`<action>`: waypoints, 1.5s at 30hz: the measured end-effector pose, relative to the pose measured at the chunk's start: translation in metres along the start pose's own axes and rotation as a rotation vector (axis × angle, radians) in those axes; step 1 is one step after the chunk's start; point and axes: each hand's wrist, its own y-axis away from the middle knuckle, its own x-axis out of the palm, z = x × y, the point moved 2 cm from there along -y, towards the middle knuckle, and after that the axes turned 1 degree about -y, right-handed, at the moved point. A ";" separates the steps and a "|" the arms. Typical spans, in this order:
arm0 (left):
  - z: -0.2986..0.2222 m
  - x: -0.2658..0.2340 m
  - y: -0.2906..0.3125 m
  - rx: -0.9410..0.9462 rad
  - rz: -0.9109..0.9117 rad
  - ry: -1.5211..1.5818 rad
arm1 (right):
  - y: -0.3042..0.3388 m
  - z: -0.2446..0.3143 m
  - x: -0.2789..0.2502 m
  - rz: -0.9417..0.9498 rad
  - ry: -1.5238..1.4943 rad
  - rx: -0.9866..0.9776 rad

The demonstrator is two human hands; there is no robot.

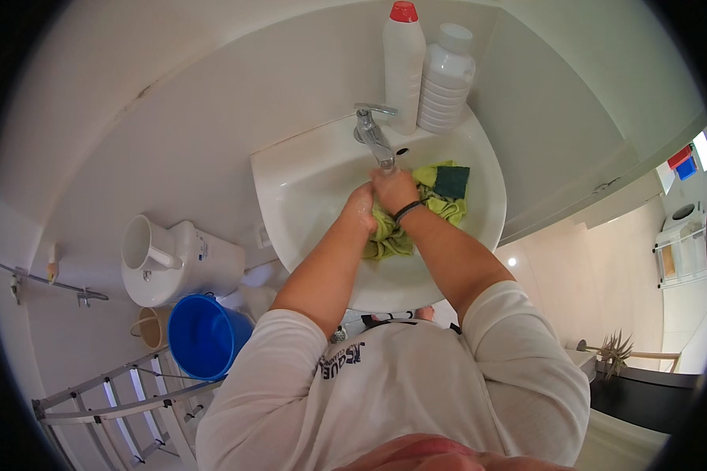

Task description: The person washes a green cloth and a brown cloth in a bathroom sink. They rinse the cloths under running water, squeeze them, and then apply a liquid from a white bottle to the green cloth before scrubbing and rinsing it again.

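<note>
My left hand (360, 209) and my right hand (396, 191) meet under the spout of the chrome tap (375, 140), over the white washbasin (291, 174). The left hand looks wet, and its fingers are hidden behind the right. My right hand has its fingers curled in against the left; whether anything lies between the hands is hidden. A black band circles the right wrist. Beneath and beside the hands lies a crumpled yellow-green cloth (391, 245). On its far right part rests a dark green scouring pad (452, 181).
Behind the basin's right side stand a white bottle with a red cap (403, 71) and a ribbed white bottle (446, 82). Left of me are a toilet tank (212, 255) bearing a white jug (147, 245), a blue bucket (204, 337) and a metal ladder (118, 408).
</note>
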 end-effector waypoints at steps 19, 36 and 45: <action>-0.008 0.001 0.009 -0.080 0.106 -0.117 | 0.014 0.025 0.001 -0.063 0.065 -0.448; -0.007 0.002 0.004 -0.163 0.149 -0.329 | -0.016 -0.041 -0.022 -0.107 0.259 -0.011; -0.037 -0.005 0.030 0.033 0.198 -0.616 | -0.014 -0.038 -0.068 -0.042 -0.809 0.767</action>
